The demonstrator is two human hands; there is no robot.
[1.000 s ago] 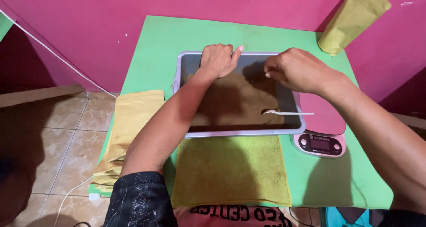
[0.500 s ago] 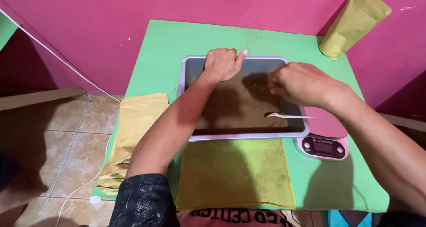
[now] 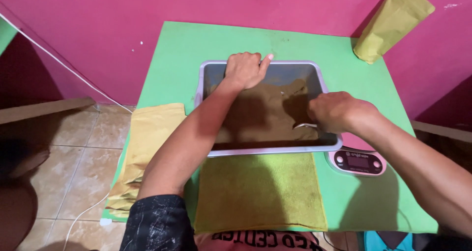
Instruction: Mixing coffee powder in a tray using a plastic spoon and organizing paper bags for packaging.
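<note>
A grey rectangular tray [image 3: 273,151] holds a layer of brown powder [image 3: 265,108] on a green table top [image 3: 191,44]. My left hand [image 3: 244,69] grips the tray's far rim, fingers curled over it and one finger pointing out. My right hand [image 3: 337,112] is closed low over the tray's right side, on the handle of a white spoon [image 3: 300,126]. Only the spoon's bowl shows, resting on the powder; the handle is hidden under my fingers.
A pink kitchen scale [image 3: 358,161] sits partly under the tray's right corner. A yellow-green cloth [image 3: 255,189] lies in front of the tray. Flat yellow paper bags [image 3: 147,133] are stacked at the left edge, and another bag [image 3: 393,20] leans on the pink wall.
My right hand came down from the tray's far side towards me and closed on the spoon's handle. My left hand stayed on the far rim.
</note>
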